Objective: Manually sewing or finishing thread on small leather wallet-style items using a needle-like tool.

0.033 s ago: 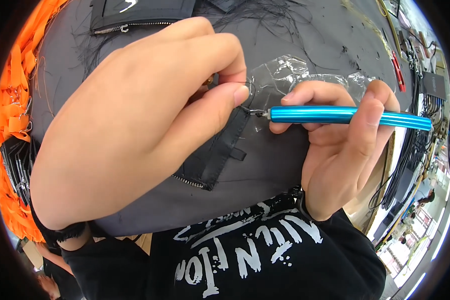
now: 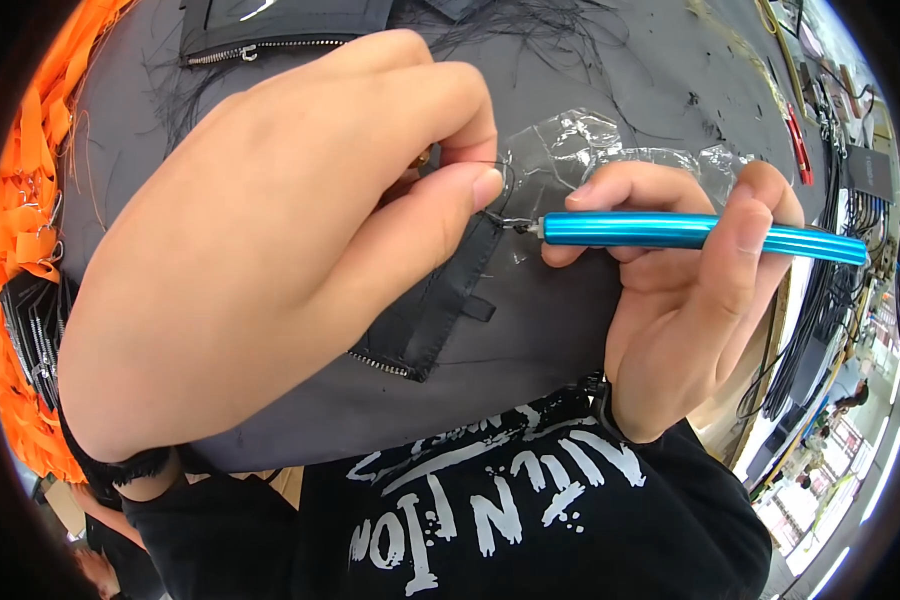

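Note:
My left hand (image 2: pixel 270 230) is closed, thumb and forefinger pinched together on a fine black thread (image 2: pixel 513 182) that loops out by the fingertips. Below it lies a black fabric piece (image 2: pixel 435 290) with a silver zip along its lower end and a small side tab; the hand covers much of it. In my right hand (image 2: pixel 690 270) is a slim tool with a shiny blue handle (image 2: pixel 630 229), held nearly level between fingers and thumb. Its thin metal tip (image 2: pixel 518 224) meets the upper corner of the black piece, near the left fingertips. Whether the tip is hooked is too small to tell.
Crumpled clear plastic (image 2: pixel 570 135) lies beyond the tool. Another black zipped piece (image 2: pixel 285 25) and loose black threads (image 2: pixel 545 35) are at the back of the grey surface. Orange straps (image 2: pixel 30 200) line the left; a red-handled tool (image 2: pixel 798 145) and black cords (image 2: pixel 820 290) sit right.
Both hands and the blue-handled tool have shifted very slightly to the right. The grips look the same.

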A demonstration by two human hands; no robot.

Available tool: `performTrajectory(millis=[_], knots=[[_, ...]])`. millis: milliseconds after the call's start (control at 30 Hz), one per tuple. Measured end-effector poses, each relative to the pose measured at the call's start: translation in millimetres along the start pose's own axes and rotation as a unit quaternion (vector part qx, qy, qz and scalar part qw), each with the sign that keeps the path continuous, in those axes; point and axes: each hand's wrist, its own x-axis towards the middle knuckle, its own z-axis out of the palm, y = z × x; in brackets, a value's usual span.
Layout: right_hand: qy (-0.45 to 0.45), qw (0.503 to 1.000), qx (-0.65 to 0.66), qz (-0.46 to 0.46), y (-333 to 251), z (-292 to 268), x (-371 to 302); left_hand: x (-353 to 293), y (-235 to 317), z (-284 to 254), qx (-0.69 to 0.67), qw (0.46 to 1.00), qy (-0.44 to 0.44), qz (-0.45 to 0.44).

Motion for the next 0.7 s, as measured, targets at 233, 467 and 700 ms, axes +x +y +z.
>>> performTrajectory(millis=[233,467,700], knots=[[-0.047,0.991,-0.083,-0.091,4,6,-1,2,-4,0,-0.004,1.0,-0.008,0.006],[0.004,0.997,-0.074,0.013,1,-2,2,0,-10,10,0.01,0.996,0.072,0.058],[0.006,1.0,-0.019,0.019,2,2,-1,-4,-7,0,-0.03,0.998,0.02,-0.055]])
